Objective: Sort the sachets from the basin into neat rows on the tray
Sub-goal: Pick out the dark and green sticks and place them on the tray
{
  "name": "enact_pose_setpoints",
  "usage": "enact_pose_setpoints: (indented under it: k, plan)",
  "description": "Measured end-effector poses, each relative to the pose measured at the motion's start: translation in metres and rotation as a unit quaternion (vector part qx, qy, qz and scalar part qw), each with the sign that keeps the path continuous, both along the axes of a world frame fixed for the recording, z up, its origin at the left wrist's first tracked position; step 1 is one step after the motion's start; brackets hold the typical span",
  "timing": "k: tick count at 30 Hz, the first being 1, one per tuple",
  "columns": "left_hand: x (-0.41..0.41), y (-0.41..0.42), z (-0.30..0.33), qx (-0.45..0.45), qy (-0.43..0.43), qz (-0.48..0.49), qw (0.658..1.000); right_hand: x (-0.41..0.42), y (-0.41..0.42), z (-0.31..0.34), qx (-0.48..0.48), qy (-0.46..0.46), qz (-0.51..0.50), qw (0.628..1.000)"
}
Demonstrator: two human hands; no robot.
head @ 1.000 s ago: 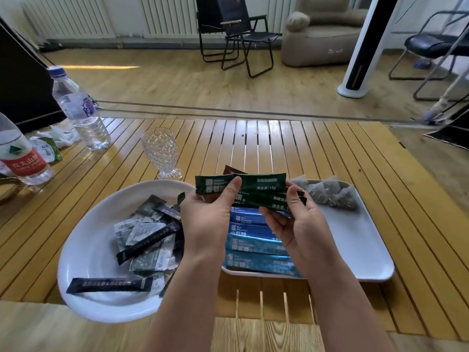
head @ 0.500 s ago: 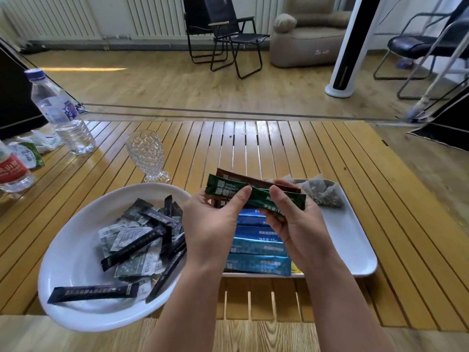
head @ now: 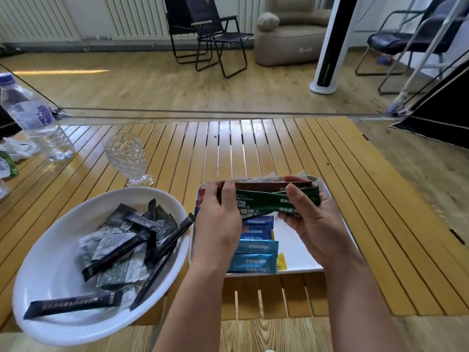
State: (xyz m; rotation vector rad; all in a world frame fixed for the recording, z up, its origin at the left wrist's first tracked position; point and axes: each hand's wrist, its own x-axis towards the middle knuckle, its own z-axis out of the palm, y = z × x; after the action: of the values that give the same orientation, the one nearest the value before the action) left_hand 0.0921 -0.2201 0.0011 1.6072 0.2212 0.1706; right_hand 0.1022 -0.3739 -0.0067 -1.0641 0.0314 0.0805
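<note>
Both hands hold a bundle of green stick sachets (head: 264,203) over the white tray (head: 299,260). My left hand (head: 218,219) grips the bundle's left end and my right hand (head: 309,219) grips its right end. A brown sachet (head: 258,186) lies just behind the green ones. Blue sachets (head: 256,247) lie in a row on the tray below my hands, with a yellow one (head: 281,261) beside them. The white basin (head: 50,262) at the left holds several dark stick sachets (head: 119,250) and grey flat packets.
A cut-glass goblet (head: 128,158) stands behind the basin. Water bottles (head: 38,123) and wrappers sit at the table's far left. Tea bags (head: 269,177) lie at the tray's far end. Chairs, a sofa and a tower fan stand on the floor beyond the slatted table.
My hands have drawn the green sachets together and lowered them toward the far part of the tray. The camera has shifted right and tipped down a little.
</note>
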Motion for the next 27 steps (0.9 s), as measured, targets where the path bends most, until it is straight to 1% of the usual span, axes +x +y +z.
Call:
enact_pose_setpoints:
  k: [4,5,7,9,11,15,18,20,22,23,24,26,27]
  plan:
    - [-0.005,-0.021,0.001,0.112,-0.106,-0.001,0.988,-0.004,-0.017,0.003,0.004,0.007,-0.029,1.0]
    - [-0.005,-0.025,0.0,0.125,-0.133,0.002,0.983,-0.006,-0.021,0.003,-0.001,0.013,-0.035,0.999]
    - [-0.005,-0.031,-0.001,0.121,-0.163,0.006,0.979,-0.008,-0.028,0.002,-0.008,0.04,-0.051,0.998]
    - [-0.003,-0.034,-0.002,0.116,-0.176,0.016,0.977,-0.01,-0.032,0.002,-0.02,0.069,-0.058,0.996]
    - [-0.002,-0.038,-0.002,0.114,-0.185,0.024,0.976,-0.011,-0.033,0.001,-0.038,0.076,-0.07,0.994]
    - [0.004,-0.045,-0.006,0.107,-0.199,0.035,0.973,-0.006,-0.034,-0.005,-0.097,0.039,-0.131,0.986]
    - [0.006,-0.051,-0.013,0.094,-0.181,0.003,0.979,-0.003,-0.041,-0.016,-0.171,0.031,-0.151,0.973]
    - [0.008,-0.053,-0.018,0.113,-0.174,-0.034,0.978,0.0,-0.048,-0.023,-0.213,0.034,-0.163,0.963]
    - [0.009,-0.055,-0.022,0.158,-0.166,-0.085,0.97,0.001,-0.057,-0.028,-0.228,0.036,-0.184,0.955]
    - [0.01,-0.055,-0.024,0.197,-0.164,-0.105,0.961,0.001,-0.063,-0.03,-0.248,0.032,-0.197,0.948]
    - [0.012,-0.055,-0.027,0.26,-0.169,-0.11,0.944,0.001,-0.069,-0.034,-0.283,0.024,-0.209,0.936]
    - [0.015,-0.056,-0.03,0.417,-0.188,-0.085,0.885,0.001,-0.081,-0.042,-0.367,0.002,-0.223,0.903]
    - [0.015,-0.06,-0.031,0.465,-0.2,-0.079,0.859,0.001,-0.084,-0.045,-0.397,-0.005,-0.227,0.889]
